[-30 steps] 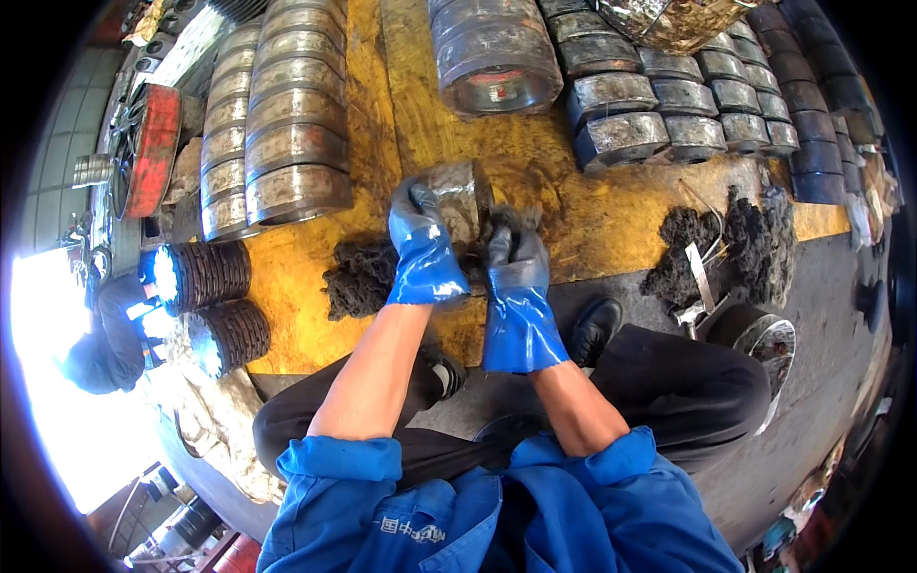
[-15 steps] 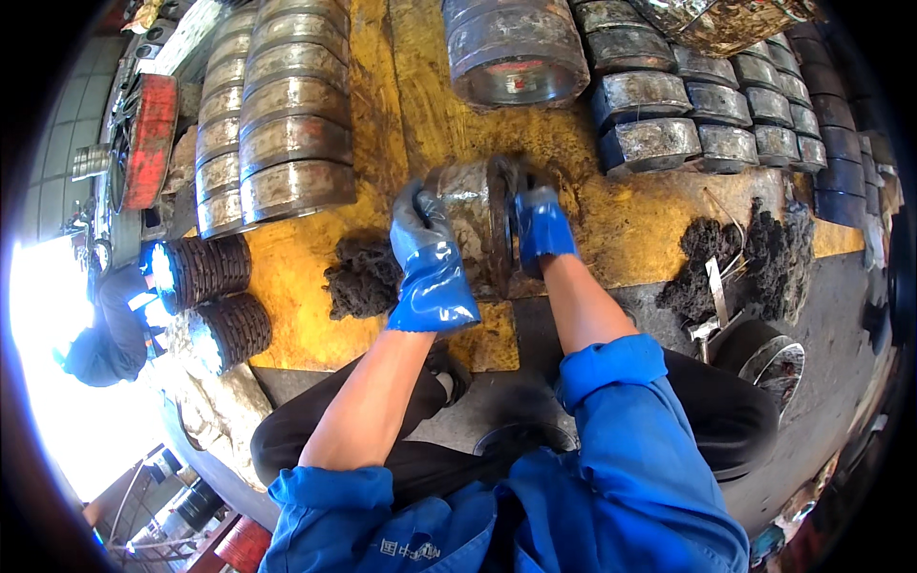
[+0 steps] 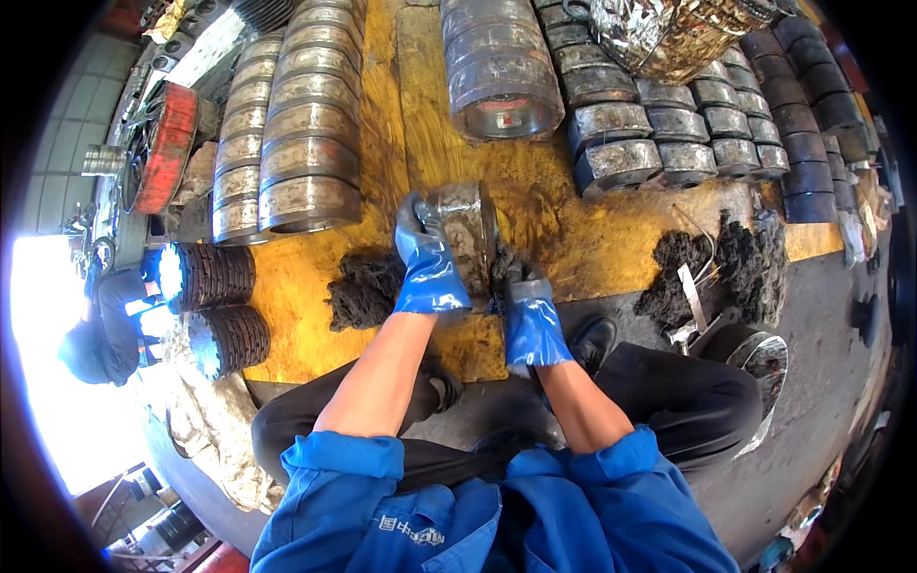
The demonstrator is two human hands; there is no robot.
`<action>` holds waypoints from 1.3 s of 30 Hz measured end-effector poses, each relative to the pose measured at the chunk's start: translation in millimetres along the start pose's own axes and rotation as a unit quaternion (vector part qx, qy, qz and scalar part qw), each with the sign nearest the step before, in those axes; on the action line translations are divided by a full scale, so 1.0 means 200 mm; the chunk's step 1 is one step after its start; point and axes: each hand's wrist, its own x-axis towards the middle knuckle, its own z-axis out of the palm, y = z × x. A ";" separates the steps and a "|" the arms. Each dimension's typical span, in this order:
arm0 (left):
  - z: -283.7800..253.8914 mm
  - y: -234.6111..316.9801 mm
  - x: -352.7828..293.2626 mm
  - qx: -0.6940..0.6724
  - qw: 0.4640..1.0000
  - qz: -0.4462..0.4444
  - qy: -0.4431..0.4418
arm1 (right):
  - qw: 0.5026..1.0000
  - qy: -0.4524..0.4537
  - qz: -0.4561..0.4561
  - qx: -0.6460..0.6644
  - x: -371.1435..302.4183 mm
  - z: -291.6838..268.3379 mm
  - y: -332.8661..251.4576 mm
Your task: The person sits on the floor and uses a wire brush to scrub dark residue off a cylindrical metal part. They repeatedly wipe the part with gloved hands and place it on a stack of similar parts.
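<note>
A wide metal ring (image 3: 463,229), grimy and grey-brown, stands on edge on the yellow work surface before me. My left hand (image 3: 423,253), in a blue rubber glove, grips its left side with the fingers over the top. At the lower right rim is my right hand (image 3: 532,320), gloved alike, its fingers curled in around something dark that I cannot make out. The ring's inside is hidden from view. Left of the ring, beside my left glove, lies a black fibrous clump (image 3: 366,288).
Rows of metal rings (image 3: 310,162) lie at the far left, with a larger cylinder (image 3: 504,95) at the back middle. Block-like rings (image 3: 621,158) and a crusted bucket (image 3: 669,33) stand at the right. Nearer are dark fibre clumps (image 3: 755,267), a hammer (image 3: 683,329) and a loose ring (image 3: 759,368).
My right hand has come down along the ring's right rim, toward me. My left hand keeps its hold on the left side. The whole view has shifted slightly.
</note>
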 end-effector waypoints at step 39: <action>-0.42 0.75 -0.60 -0.257 0.887 -0.325 -0.203 | 0.921 -0.211 -0.239 0.224 -0.29 -0.14 -0.73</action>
